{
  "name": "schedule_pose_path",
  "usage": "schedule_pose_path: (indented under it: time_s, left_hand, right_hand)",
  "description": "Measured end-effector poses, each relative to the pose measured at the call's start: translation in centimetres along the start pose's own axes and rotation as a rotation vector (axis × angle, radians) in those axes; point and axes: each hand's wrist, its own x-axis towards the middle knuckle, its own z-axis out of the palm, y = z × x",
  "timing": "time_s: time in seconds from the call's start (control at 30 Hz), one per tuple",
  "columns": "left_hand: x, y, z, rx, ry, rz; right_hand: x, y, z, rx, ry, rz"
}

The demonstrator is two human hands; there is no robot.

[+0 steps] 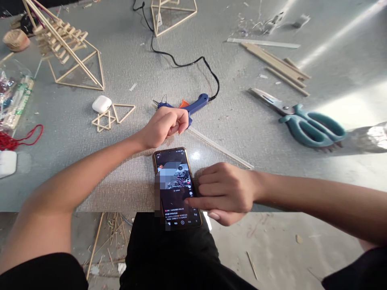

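Head view: nearest us, our right hand [225, 193] lies over the phone [177, 187], fingers loosely extended and holding nothing, the forefinger tip touching the lit screen low on its right side. The phone rests flat at the near edge of the bench [242, 133], overhanging it slightly above our lap; it is dark-cased, its screen showing a video page, partly blurred. Just beyond it our left hand [163, 127] is curled into a loose fist, resting on the bench beside the grip of the blue glue gun [189, 106]; we cannot tell whether it holds anything. We judge the building paused while we attend to the phone: the glue gun lies set down, its black cord [178, 60] running away across the bench. Left of it lie small stick triangles [113, 116] and a white earbud case [101, 104]; to the right, teal scissors [305, 123] and loose sticks [276, 64]. Farthest off stand assembled stick frames [71, 52], so part of the work appears finished.
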Motion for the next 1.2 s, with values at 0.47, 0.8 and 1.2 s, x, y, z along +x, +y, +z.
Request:
schedule_pose_path:
  time_s: [0.47,0.8,1.2]
  left_hand:
    - [0.02,-0.13,-0.02,-0.004,-0.005,0.008]
    - [0.05,-0.07,0.01,0.006,-0.002,0.003]
    - [0.02,-0.09,0.07,0.0,-0.007,0.006]
  right_hand:
    - [-0.02,0.02,-0.02,0.003,-0.006,0.002]
    - [0.07,0.04,0.0,0.007,-0.005,0.005]
    - [0.08,0.01,0.0,0.007,-0.004,0.006]
